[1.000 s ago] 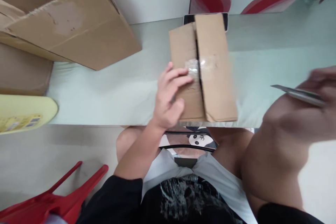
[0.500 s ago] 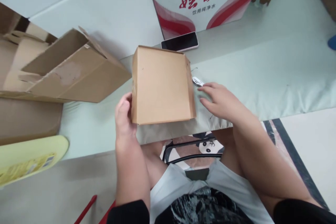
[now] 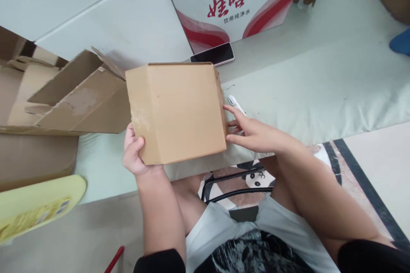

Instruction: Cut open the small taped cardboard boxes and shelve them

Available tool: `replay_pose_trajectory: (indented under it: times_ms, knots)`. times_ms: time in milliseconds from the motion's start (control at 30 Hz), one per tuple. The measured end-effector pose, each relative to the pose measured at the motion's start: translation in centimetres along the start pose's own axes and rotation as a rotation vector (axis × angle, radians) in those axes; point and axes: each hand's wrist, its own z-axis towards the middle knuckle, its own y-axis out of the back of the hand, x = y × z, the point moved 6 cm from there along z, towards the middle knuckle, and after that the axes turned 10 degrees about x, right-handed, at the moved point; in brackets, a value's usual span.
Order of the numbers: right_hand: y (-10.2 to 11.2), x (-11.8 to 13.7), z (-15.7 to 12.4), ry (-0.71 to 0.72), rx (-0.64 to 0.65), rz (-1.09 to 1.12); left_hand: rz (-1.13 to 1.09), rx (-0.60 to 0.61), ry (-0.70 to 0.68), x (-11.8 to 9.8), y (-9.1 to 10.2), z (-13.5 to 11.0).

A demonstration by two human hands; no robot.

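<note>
A plain brown cardboard box (image 3: pixel 177 108) is lifted and tilted over the pale green mat (image 3: pixel 320 89). My left hand (image 3: pixel 134 155) grips its lower left corner, thumb on the near face. My right hand (image 3: pixel 253 132) presses outstretched fingers against the box's right side. A small white utility knife (image 3: pixel 235 103) lies on the mat just behind my right fingers.
A black phone (image 3: pixel 212 54) lies behind the box, in front of a white and red water carton (image 3: pixel 233 0). Opened brown cartons (image 3: pixel 64 94) lie at left. A pale yellow board (image 3: pixel 35 202) sits at lower left. A blue object (image 3: pixel 400 42) shows at the right edge.
The box was turned over from its taped side, then lifted and shifted left. My right hand put down the knife and came against the box's side; my left hand moved to its lower corner.
</note>
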Motion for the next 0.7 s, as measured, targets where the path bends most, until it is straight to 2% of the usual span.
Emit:
replay_pose_trajectory:
  times_ms: [67, 233, 300, 467, 533, 633, 700]
  knots:
    - [0.1, 0.1, 0.5, 0.051, -0.038, 0.075, -0.050, -0.025, 0.010, 0.2, 0.0, 0.1]
    - [1.7, 1.3, 0.1, 0.392, -0.281, 0.499, -0.134, -0.116, 0.087, 1.4, 0.9, 0.6]
    - [1.9, 1.5, 0.0, 0.473, -0.329, 0.535, -0.138, -0.149, 0.144, 2.0, 1.3, 0.6]
    - [0.5, 1.5, 0.7, 0.457, -0.278, 0.376, -0.170, -0.287, 0.193, 3.3, 2.1, 0.1]
    - [0.1, 1.5, 0.9, 0.439, -0.250, 0.371, -0.143, -0.273, 0.196, 3.6, 2.2, 0.1]
    - [-0.1, 1.6, 0.9, 0.430, -0.237, 0.395, -0.104, -0.183, 0.205, 3.7, 1.9, 0.2]
    - [-0.2, 1.6, 0.9, 0.416, -0.232, 0.396, -0.096, -0.179, 0.221, 3.8, 1.9, 0.1]
